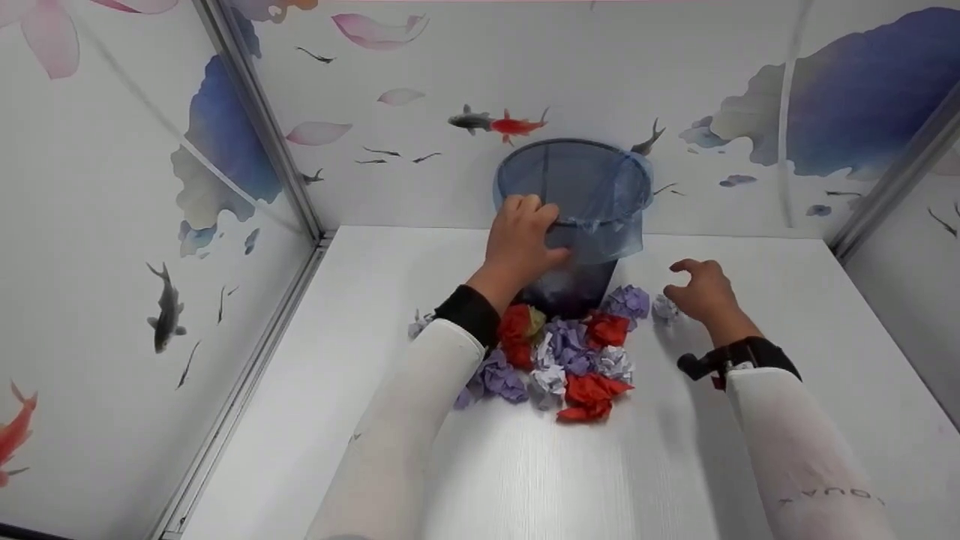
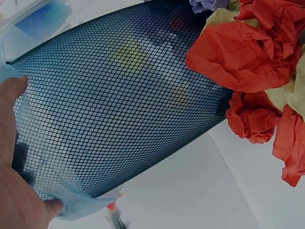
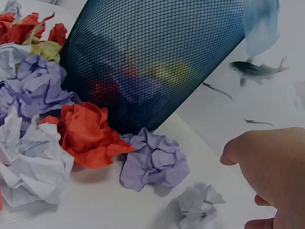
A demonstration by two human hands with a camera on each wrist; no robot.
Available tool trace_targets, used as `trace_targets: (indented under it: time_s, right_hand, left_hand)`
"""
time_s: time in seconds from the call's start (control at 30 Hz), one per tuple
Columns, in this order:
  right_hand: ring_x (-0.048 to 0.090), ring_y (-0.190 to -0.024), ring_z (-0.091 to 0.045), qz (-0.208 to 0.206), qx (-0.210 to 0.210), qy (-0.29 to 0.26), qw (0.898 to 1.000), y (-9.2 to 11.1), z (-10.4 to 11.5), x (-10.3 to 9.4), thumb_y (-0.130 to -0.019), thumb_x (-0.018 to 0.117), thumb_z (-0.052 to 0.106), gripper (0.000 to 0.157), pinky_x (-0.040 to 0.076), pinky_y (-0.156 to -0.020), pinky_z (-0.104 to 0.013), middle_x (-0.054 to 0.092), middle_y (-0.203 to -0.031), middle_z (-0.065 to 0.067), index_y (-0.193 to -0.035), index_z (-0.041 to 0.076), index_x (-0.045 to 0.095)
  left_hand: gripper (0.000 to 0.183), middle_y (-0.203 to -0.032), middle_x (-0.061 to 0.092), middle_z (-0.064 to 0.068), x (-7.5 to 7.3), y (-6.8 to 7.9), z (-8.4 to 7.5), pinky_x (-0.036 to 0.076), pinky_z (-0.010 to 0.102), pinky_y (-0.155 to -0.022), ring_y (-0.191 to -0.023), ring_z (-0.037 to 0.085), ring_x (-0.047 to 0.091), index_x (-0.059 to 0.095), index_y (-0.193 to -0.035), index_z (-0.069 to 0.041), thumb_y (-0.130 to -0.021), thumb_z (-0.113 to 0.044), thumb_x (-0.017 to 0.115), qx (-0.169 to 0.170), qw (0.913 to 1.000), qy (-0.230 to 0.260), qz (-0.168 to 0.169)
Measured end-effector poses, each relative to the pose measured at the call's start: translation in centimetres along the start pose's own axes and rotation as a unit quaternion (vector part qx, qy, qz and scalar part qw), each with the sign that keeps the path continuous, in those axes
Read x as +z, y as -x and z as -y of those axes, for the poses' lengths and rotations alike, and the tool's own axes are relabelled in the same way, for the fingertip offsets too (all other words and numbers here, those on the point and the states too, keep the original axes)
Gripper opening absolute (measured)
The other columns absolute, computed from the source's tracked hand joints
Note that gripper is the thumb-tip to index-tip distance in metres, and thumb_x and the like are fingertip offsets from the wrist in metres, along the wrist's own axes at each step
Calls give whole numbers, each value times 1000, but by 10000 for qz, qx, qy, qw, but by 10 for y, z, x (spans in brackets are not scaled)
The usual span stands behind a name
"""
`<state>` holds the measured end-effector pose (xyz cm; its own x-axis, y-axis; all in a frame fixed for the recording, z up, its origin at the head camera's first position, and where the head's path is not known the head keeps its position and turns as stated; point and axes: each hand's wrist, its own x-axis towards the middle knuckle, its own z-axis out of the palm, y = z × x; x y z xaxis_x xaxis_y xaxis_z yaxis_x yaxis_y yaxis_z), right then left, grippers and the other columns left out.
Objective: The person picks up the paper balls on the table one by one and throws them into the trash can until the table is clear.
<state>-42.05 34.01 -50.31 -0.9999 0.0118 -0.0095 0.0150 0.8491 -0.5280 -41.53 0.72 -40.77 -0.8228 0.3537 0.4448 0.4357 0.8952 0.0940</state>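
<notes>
A dark mesh waste bin [image 1: 574, 281] stands against the back wall, a blue plastic liner [image 1: 619, 240] folded over its rim. My left hand [image 1: 521, 240] is at the bin's near side by the rim, thumb and fingers spread apart. In the left wrist view that hand [image 2: 21, 157] lies against the lined rim; no paper shows between its fingers. My right hand [image 1: 705, 292] hovers right of the bin, thumb and forefinger apart, nearest a white crumpled paper ball [image 1: 664, 309]. In the right wrist view, the white ball [image 3: 198, 205] lies just left of the hand [image 3: 269, 176].
Crumpled paper balls in red [image 1: 592, 397], purple [image 1: 574, 349], white [image 1: 547, 382] and yellow [image 1: 536, 321] are heaped before the bin on the white table [image 1: 555, 480]. Coloured paper shows through the mesh. Printed panels [image 1: 420, 187] enclose the table's back and sides.
</notes>
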Motion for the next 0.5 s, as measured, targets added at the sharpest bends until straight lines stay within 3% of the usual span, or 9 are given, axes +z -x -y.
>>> trace_targets:
  time_s: [0.23, 0.5]
  right_hand:
    - [39, -137, -58, 276, 272, -105, 9992, 3, -13, 35, -97, 53, 20, 60, 36, -112, -66, 32, -151, -41, -154, 3, 43]
    - [50, -124, -51, -5, 46, -237, 9997, 10, -22, 50, -97, 56, 17, 48, 39, -110, -63, 47, -134, -39, -139, -4, 55]
  left_hand:
    - [51, -103, 51, 3, 0, 0, -1, 42, 37, -99, -113, 25, 49, 62, -115, -18, -87, -58, 75, 6, 10000, 25, -33]
    - [50, -104, 51, 3, 1, 0, 0, 42, 37, -100, -114, 25, 49, 62, -116, -18, -88, -58, 75, 24, 10000, 10, -57]
